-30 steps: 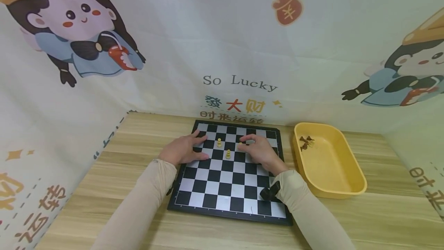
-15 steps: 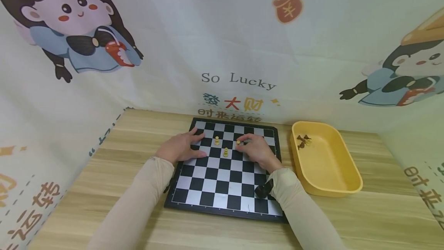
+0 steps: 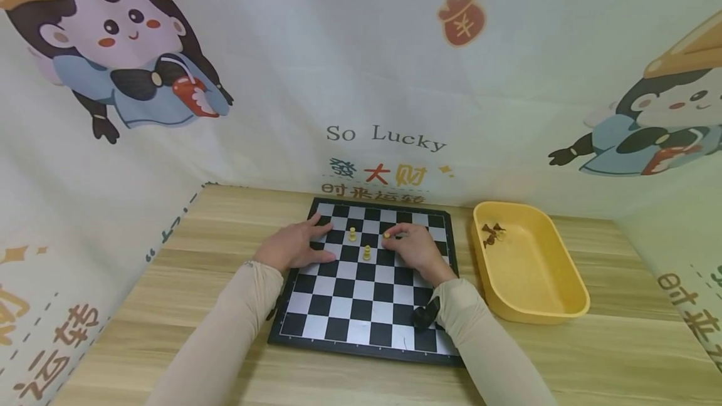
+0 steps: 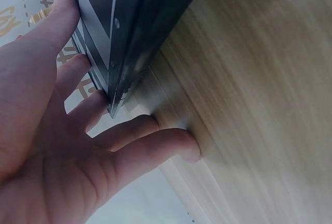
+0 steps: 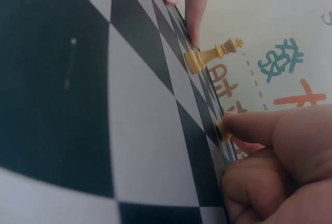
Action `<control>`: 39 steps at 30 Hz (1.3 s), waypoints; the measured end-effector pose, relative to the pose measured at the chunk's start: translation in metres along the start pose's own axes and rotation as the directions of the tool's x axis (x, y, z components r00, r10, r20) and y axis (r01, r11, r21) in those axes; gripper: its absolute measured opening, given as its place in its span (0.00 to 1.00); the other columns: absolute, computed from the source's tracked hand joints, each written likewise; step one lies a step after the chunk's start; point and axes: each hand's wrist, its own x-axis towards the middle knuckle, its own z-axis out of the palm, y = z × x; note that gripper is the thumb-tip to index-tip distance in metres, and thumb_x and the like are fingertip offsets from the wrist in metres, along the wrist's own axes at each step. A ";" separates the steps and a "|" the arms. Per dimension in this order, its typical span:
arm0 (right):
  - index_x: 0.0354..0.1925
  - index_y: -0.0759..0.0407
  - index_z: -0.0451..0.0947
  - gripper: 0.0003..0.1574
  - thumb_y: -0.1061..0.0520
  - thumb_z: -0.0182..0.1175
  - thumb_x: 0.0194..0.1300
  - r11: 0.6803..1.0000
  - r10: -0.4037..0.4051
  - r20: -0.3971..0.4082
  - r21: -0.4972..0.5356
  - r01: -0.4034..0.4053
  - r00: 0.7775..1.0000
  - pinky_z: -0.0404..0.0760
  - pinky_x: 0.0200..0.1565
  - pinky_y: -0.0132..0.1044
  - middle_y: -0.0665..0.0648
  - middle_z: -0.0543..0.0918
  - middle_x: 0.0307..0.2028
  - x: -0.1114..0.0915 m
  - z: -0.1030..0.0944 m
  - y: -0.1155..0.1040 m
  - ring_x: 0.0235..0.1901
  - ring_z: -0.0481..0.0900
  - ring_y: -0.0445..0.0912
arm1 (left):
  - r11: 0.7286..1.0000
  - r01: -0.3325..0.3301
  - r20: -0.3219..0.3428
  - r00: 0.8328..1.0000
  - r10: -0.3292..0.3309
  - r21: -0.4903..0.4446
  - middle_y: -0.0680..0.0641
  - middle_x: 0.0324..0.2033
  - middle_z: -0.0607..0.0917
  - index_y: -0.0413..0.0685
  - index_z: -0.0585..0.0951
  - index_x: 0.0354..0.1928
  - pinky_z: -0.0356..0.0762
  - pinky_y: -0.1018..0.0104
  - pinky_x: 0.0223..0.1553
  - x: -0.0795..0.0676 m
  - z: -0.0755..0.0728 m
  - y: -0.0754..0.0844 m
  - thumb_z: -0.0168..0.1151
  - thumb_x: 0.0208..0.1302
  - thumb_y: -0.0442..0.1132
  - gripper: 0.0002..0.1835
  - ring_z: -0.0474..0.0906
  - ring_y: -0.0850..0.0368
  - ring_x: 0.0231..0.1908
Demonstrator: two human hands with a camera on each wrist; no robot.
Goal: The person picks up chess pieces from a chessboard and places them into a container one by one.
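Observation:
A black-and-white chessboard (image 3: 361, 293) lies on the wooden table. My right hand (image 3: 416, 248) pinches a small yellow chess piece (image 3: 387, 235) between thumb and forefinger over the board's far right part. In the right wrist view the fingers mostly hide that piece (image 5: 223, 130). Two yellow pieces stand upright to its left, one farther back (image 3: 352, 234) and one nearer (image 3: 367, 253). A king (image 5: 212, 57) with a cross on top shows in the right wrist view. My left hand (image 3: 290, 245) rests at the board's left edge with fingers spread, holding nothing.
Right of the board stands a yellow plastic tray (image 3: 533, 315) with several small brown and yellow pieces (image 3: 492, 233) at its far left. Behind the table hangs a printed white cloth (image 3: 282, 80). A black device (image 3: 424, 314) sits at the right wrist, over the board.
The head view has shifted slightly. Both hands stay at nearly the same places on the board, the right still at the small yellow piece; the two standing pieces have not moved.

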 end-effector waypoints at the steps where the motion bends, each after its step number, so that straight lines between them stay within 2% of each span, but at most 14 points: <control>1: 0.43 0.55 0.86 0.11 0.52 0.70 0.64 1.000 -0.002 -0.001 0.005 0.002 1.000 0.72 0.33 0.32 0.54 0.85 0.36 0.000 0.000 0.000 0.31 0.76 0.43 | 1.000 0.003 0.002 1.000 -0.003 -0.002 0.46 0.81 0.53 0.62 0.64 0.78 0.61 0.38 0.76 0.000 0.000 0.000 0.66 0.64 0.63 0.43 0.57 0.34 0.78; 4: 0.43 0.56 0.86 0.11 0.52 0.70 0.65 1.000 -0.014 -0.003 0.013 0.014 1.000 0.72 0.32 0.32 0.52 0.85 0.33 0.000 0.000 0.000 0.29 0.75 0.43 | 1.000 -0.002 -0.001 1.000 0.002 0.001 0.45 0.81 0.54 0.61 0.64 0.78 0.61 0.38 0.76 0.000 0.000 0.000 0.66 0.64 0.63 0.43 0.57 0.33 0.77; 8: 0.44 0.55 0.86 0.12 0.51 0.70 0.65 1.000 -0.011 -0.005 0.026 0.011 1.000 0.70 0.27 0.32 0.47 0.78 0.22 -0.001 0.000 0.000 0.22 0.72 0.42 | 1.000 -0.006 0.001 1.000 0.006 -0.003 0.45 0.82 0.53 0.61 0.64 0.78 0.61 0.38 0.76 -0.001 0.000 -0.001 0.66 0.64 0.63 0.43 0.57 0.33 0.77; 10: 0.44 0.54 0.87 0.12 0.51 0.70 0.65 1.000 -0.004 -0.006 0.029 0.004 1.000 0.71 0.28 0.31 0.46 0.78 0.22 -0.003 0.000 0.000 0.23 0.72 0.41 | 1.000 -0.002 0.005 1.000 0.002 -0.006 0.46 0.82 0.53 0.62 0.63 0.78 0.61 0.38 0.76 -0.001 0.001 -0.001 0.66 0.64 0.63 0.43 0.57 0.33 0.77; 15: 0.46 0.53 0.87 0.13 0.50 0.69 0.65 1.000 0.004 0.002 0.028 -0.004 1.000 0.72 0.32 0.32 0.49 0.85 0.33 -0.007 -0.002 -0.003 0.27 0.75 0.42 | 1.000 -0.004 0.000 1.000 0.004 -0.007 0.45 0.81 0.54 0.61 0.64 0.78 0.62 0.38 0.75 0.000 0.003 -0.002 0.66 0.64 0.63 0.43 0.57 0.32 0.77; 18: 0.46 0.53 0.86 0.13 0.50 0.69 0.66 1.000 0.000 -0.002 0.028 0.000 1.000 0.69 0.26 0.33 0.54 0.84 0.32 -0.008 -0.004 -0.005 0.21 0.70 0.43 | 1.000 -0.005 -0.005 1.000 0.005 -0.009 0.45 0.81 0.54 0.61 0.64 0.78 0.62 0.38 0.75 0.001 0.003 -0.002 0.66 0.64 0.63 0.43 0.57 0.33 0.77; 24: 0.46 0.54 0.86 0.12 0.51 0.68 0.67 0.999 -0.036 -0.005 0.021 0.036 0.999 0.61 0.22 0.32 0.56 0.87 0.49 -0.009 -0.011 -0.010 0.17 0.62 0.42 | 1.000 -0.004 -0.003 1.000 0.004 -0.007 0.45 0.81 0.53 0.61 0.64 0.78 0.61 0.38 0.76 0.000 0.003 -0.002 0.66 0.64 0.63 0.43 0.57 0.33 0.77; 26: 0.45 0.54 0.87 0.11 0.51 0.68 0.67 0.999 -0.047 -0.004 0.010 0.047 0.999 0.64 0.25 0.32 0.57 0.87 0.53 -0.009 -0.014 -0.011 0.22 0.68 0.43 | 1.000 -0.004 -0.002 1.000 0.004 -0.008 0.45 0.81 0.54 0.60 0.64 0.78 0.61 0.38 0.75 0.000 0.003 -0.001 0.66 0.64 0.63 0.43 0.57 0.33 0.77; 28: 0.46 0.53 0.87 0.11 0.51 0.68 0.67 0.999 -0.054 -0.004 0.003 0.054 0.999 0.67 0.27 0.33 0.58 0.87 0.51 -0.011 -0.018 -0.012 0.26 0.71 0.45 | 1.000 -0.005 -0.002 1.000 0.005 -0.007 0.45 0.81 0.54 0.60 0.64 0.78 0.62 0.38 0.75 0.000 0.003 -0.001 0.66 0.64 0.63 0.43 0.57 0.33 0.77; 30: 0.46 0.53 0.87 0.11 0.50 0.67 0.68 0.998 -0.070 -0.008 -0.012 0.070 0.998 0.70 0.32 0.33 0.57 0.87 0.52 -0.012 -0.022 -0.013 0.33 0.75 0.46 | 1.000 -0.004 -0.001 1.000 0.004 -0.011 0.45 0.81 0.53 0.61 0.64 0.78 0.61 0.38 0.76 0.000 0.002 -0.001 0.67 0.64 0.63 0.43 0.56 0.33 0.77; 31: 0.46 0.53 0.87 0.11 0.50 0.67 0.68 0.997 -0.076 -0.011 -0.016 0.076 0.997 0.70 0.34 0.34 0.57 0.88 0.51 -0.012 -0.025 -0.013 0.36 0.75 0.46 | 1.000 -0.006 -0.001 1.000 0.006 -0.009 0.44 0.81 0.53 0.60 0.64 0.78 0.61 0.38 0.75 0.001 0.002 0.000 0.67 0.64 0.63 0.43 0.56 0.32 0.77; 35: 0.46 0.54 0.87 0.12 0.51 0.66 0.68 0.996 -0.092 -0.024 -0.015 0.091 0.996 0.66 0.28 0.33 0.55 0.88 0.39 -0.013 -0.034 -0.015 0.27 0.69 0.44 | 1.000 -0.011 0.001 1.000 0.011 -0.007 0.44 0.81 0.53 0.60 0.64 0.78 0.61 0.38 0.75 0.001 0.000 0.001 0.67 0.64 0.63 0.43 0.56 0.33 0.77; 37: 0.47 0.54 0.86 0.12 0.51 0.67 0.68 0.995 -0.094 -0.028 -0.015 0.094 0.995 0.63 0.24 0.33 0.54 0.83 0.27 -0.014 -0.038 -0.017 0.21 0.65 0.44 | 1.000 -0.012 0.002 1.000 0.012 -0.006 0.44 0.81 0.54 0.60 0.64 0.78 0.62 0.38 0.75 0.001 0.000 0.001 0.67 0.64 0.63 0.43 0.56 0.33 0.77; 39: 0.48 0.54 0.85 0.13 0.51 0.67 0.68 0.995 -0.097 -0.027 -0.020 0.097 0.995 0.62 0.23 0.33 0.51 0.75 0.19 -0.015 -0.042 -0.019 0.19 0.63 0.43 | 1.000 -0.013 0.002 1.000 0.013 -0.003 0.44 0.81 0.54 0.60 0.64 0.78 0.62 0.38 0.75 0.001 0.000 0.000 0.67 0.64 0.62 0.43 0.56 0.33 0.77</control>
